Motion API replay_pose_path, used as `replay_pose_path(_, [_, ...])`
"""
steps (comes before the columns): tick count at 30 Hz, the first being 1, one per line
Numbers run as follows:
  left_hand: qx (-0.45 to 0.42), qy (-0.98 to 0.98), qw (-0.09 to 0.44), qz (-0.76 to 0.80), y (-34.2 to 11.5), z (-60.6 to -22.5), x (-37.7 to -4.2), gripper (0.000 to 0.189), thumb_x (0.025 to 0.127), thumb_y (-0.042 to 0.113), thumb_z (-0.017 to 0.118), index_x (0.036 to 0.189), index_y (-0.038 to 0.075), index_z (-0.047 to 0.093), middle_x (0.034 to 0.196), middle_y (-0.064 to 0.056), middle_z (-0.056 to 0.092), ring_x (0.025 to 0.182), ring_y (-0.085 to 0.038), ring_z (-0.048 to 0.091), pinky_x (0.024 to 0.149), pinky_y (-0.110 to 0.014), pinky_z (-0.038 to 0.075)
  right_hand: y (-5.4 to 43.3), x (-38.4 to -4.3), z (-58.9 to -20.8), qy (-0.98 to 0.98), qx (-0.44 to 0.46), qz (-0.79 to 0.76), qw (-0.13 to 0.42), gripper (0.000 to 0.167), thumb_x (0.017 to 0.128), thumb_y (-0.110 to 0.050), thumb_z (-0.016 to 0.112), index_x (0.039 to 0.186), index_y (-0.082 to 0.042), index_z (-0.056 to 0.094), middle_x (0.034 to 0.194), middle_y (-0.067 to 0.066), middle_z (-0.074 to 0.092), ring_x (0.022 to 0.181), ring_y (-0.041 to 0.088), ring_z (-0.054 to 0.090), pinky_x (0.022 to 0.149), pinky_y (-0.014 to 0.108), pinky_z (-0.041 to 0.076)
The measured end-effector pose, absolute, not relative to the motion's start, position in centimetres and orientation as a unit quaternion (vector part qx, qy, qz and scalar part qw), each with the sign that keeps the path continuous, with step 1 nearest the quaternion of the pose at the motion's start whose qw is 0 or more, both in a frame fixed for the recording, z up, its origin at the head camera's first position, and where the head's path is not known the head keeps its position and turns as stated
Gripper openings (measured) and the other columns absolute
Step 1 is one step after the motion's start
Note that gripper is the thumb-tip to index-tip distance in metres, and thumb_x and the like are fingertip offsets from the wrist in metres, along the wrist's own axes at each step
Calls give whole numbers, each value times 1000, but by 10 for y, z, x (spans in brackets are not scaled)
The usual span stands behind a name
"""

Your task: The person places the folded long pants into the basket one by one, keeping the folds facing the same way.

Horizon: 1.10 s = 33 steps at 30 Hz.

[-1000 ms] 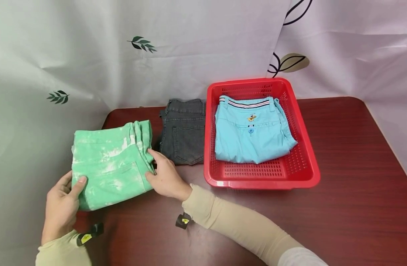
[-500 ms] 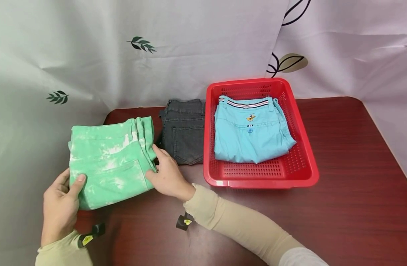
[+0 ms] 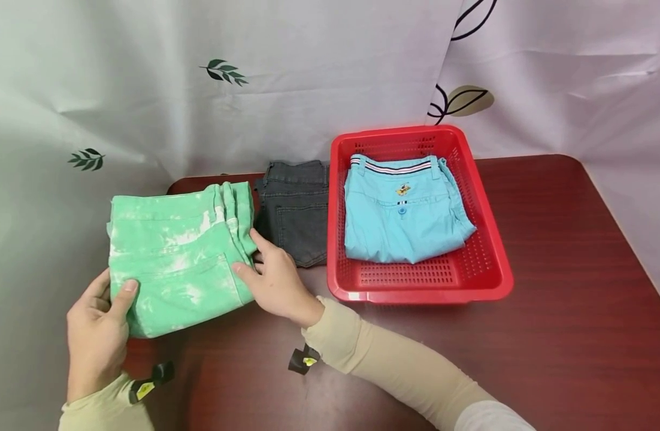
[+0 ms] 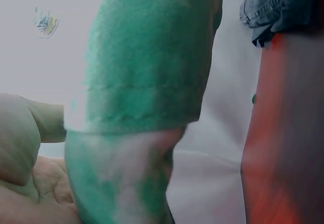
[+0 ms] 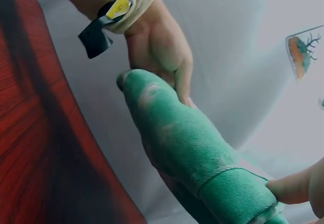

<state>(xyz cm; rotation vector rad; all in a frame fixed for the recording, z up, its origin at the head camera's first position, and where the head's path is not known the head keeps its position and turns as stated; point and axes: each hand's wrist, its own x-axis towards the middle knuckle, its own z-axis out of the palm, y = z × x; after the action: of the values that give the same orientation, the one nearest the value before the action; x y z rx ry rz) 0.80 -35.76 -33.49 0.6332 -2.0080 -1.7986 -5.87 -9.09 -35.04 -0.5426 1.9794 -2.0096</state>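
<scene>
A folded pair of green pants point(image 3: 170, 257) with white blotches is held up above the table at the left of the head view. My left hand point(image 3: 95, 335) grips the lower left corner, thumb on the front face. At the right edge my right hand point(image 3: 276, 278) pinches the folded layers between thumb and fingers. The right wrist view shows the thick bundle of green pants point(image 5: 177, 127) from its lower side, with both hands on it. Up close in the left wrist view, the stitched green cloth point(image 4: 147, 57) covers much of the picture.
Folded dark grey jeans point(image 3: 300, 221) lie behind my right hand, their right side hidden by a red plastic basket point(image 3: 416, 296). Folded light blue pants point(image 3: 402, 221) rest inside the basket. A pale patterned sheet point(image 3: 308, 78) hangs behind the reddish-brown table point(image 3: 556, 287).
The green pants have risen slightly, their top edge moving up and away. Both hands keep their hold on them. The basket and its contents shift slightly left with the head view.
</scene>
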Motion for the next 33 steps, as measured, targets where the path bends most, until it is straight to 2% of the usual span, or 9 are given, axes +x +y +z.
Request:
replay_pose_path(7, [219,-696,203,-653,-348,-334,3,50,95,2,67,143,0,53,116,-1,69,94,-9,66,70,-14,53,-82,-60,-345,661,-181,-714,145,68,101,-12,61,158,-3,25,156,15,39,128,23,56,98,26,48])
replay_pose_path(13, [221,-690,221,-652,-339,-329,2,47,93,3,69,140,3,59,117,-5,70,96,-12,67,69,-15,54,-76,-61,-341,681,-198,-693,127,65,101,-6,57,157,1,24,160,14,32,132,23,51,102,27,46])
replay_pose_path(21, [220,-692,226,-650,-329,-327,-1,47,92,0,70,138,3,59,111,-4,71,88,-11,68,66,-15,54,-66,-61,-334,713,-207,-661,109,64,103,-6,55,158,-1,23,163,8,27,141,20,40,106,30,43])
replay_pose_path(33, [168,-689,236,-665,-309,-323,-6,46,92,-1,70,137,3,61,110,-8,72,86,-14,69,66,-17,55,-44,-63,-321,740,-226,-629,80,64,102,-6,56,158,0,24,164,9,25,141,20,40,104,32,45])
